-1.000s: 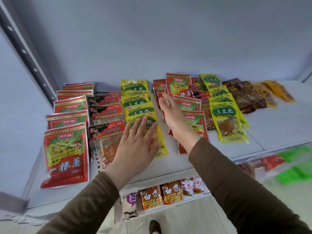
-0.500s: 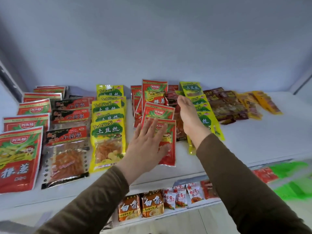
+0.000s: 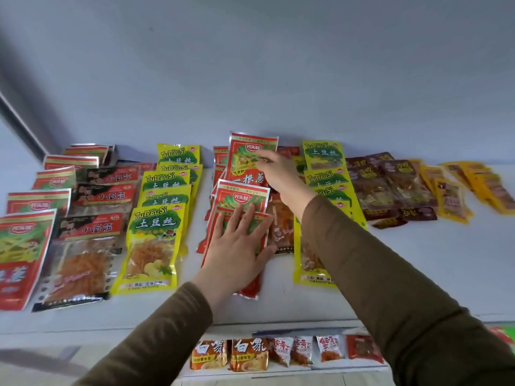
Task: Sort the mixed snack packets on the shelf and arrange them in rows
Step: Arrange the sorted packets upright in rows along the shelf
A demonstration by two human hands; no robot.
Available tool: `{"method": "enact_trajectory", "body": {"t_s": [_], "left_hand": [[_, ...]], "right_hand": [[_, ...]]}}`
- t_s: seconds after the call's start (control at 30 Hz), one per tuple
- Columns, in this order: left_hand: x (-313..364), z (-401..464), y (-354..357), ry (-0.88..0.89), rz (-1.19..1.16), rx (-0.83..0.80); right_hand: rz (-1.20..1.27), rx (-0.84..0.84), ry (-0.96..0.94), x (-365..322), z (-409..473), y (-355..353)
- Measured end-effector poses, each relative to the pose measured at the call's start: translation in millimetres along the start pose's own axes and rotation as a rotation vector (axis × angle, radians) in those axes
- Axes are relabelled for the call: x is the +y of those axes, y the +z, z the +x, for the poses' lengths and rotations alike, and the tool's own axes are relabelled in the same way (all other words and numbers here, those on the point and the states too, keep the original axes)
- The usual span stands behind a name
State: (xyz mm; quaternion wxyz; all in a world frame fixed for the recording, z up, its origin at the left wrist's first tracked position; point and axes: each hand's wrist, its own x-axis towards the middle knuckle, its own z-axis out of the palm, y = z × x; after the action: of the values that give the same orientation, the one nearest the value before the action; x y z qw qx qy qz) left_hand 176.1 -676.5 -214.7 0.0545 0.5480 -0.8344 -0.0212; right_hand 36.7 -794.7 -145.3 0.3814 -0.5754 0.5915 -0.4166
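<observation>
Snack packets lie in rows on a white shelf (image 3: 418, 260). My left hand (image 3: 237, 246) presses flat, fingers spread, on the front red packet (image 3: 250, 289) of the middle red row. My right hand (image 3: 278, 174) reaches to the back of that row and pinches the right edge of a red packet (image 3: 242, 162), which stands tilted up. Left of my hands run a yellow row (image 3: 153, 227), a black-and-red row (image 3: 89, 227) and another red row (image 3: 19, 246). Right of my right arm a second yellow row (image 3: 326, 176) is partly hidden by the sleeve.
Brown packets (image 3: 390, 185) and small orange-yellow packets (image 3: 473, 182) lie loosely at the right. A grey wall closes the shelf's back. Bare shelf shows at the front right. A lower shelf holds small packets (image 3: 250, 355).
My left hand moved right from the yellow row onto the front red packet. My right hand reached farther back and took hold of the rear red packet, tilting it up.
</observation>
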Motion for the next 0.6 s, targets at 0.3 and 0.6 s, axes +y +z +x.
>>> {"method": "enact_trajectory", "body": {"t_s": [0.3,0.6], "left_hand": [[-7.0,17.7,0.5,-0.071,-0.020,0.081],[-27.1,-23.9,-27.2,-0.156,-0.481,0.520]], "right_hand": [[0.194,0.176,-0.251,-13.5,17.1,-8.4],[0.609,0.029,-0.080,-23.8,-53.2,-35.7]]}}
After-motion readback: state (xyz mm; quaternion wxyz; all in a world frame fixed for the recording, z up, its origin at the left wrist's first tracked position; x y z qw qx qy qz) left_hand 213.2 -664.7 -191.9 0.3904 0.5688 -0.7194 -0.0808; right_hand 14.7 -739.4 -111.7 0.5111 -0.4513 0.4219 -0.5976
